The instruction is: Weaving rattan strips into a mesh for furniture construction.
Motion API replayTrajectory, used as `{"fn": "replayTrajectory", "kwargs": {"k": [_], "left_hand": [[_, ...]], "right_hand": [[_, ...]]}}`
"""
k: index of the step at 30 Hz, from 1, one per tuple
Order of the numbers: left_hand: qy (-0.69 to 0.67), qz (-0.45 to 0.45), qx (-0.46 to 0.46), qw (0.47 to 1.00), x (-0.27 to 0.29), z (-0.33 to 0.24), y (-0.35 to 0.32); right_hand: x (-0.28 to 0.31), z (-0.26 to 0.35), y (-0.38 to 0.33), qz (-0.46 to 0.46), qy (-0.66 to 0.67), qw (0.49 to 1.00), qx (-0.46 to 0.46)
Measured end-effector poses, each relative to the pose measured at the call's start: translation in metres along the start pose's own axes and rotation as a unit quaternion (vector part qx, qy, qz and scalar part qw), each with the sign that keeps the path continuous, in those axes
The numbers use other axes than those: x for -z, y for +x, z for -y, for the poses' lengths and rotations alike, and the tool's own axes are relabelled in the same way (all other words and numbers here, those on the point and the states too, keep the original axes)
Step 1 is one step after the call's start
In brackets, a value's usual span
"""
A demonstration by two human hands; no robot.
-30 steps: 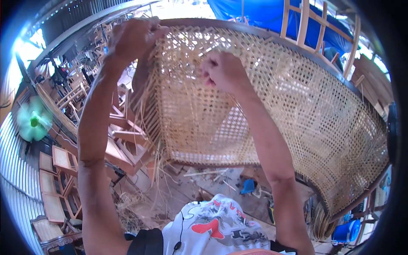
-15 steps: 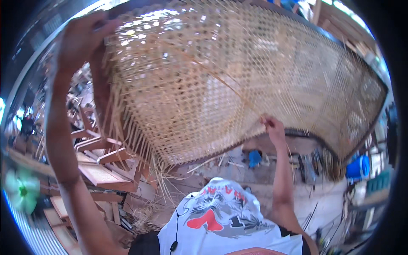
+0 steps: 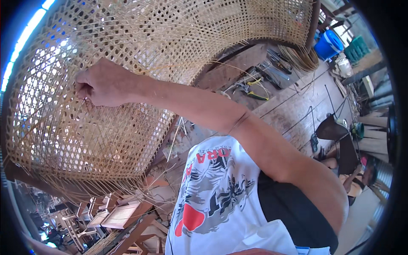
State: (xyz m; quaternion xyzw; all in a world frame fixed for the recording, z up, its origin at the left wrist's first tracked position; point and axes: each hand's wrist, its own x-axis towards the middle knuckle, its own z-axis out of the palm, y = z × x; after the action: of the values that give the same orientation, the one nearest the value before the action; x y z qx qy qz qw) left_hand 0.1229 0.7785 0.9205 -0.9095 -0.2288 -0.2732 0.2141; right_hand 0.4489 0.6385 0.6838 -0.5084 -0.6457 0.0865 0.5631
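Observation:
A large curved panel of woven cane, its open lattice edged by a dark wooden frame, fills the upper left. Loose cane ends hang over its lower edge. Across the weave reaches my right hand, its fingers closed in a pinch at a thin cane strand against the left part of the lattice; the fingertips are partly hidden. One long strand arcs over the panel behind my forearm and out above the floor. Only a blurred bit of my left arm shows at the lower left rim; the left hand is out of sight.
Yellow-handled pliers and other hand tools lie on the plank floor beyond my forearm. A coil of cane and a blue bucket stand farther right. Wooden chair frames crowd the lower left. Another person sits at the right.
My right hand has moved far left across the panel. My left hand has left the panel's upper left edge and gone out of view. The view has shifted and turned.

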Motion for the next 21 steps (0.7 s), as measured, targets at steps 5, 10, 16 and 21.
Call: {"fn": "replayTrajectory", "kwargs": {"k": [5,10,16,21], "left_hand": [[-0.086,0.049,-0.034,0.994,-0.024,-0.046,-0.048],[-0.16,0.083,-0.051,0.982,-0.029,-0.131,-0.096],[-0.199,0.324,0.04,0.924,-0.117,-0.328,-0.124],[-0.283,0.434,-0.066,0.853,-0.267,-0.462,-0.132]], "right_hand": [[0.081,0.02,-0.056,0.081,0.155,0.985,0.007],[0.279,0.004,-0.233,0.141,0.245,0.956,-0.078],[0.369,-0.089,-0.479,0.199,-0.178,0.775,-0.573],[0.289,-0.045,-0.41,0.081,-0.27,0.886,-0.369]]}}
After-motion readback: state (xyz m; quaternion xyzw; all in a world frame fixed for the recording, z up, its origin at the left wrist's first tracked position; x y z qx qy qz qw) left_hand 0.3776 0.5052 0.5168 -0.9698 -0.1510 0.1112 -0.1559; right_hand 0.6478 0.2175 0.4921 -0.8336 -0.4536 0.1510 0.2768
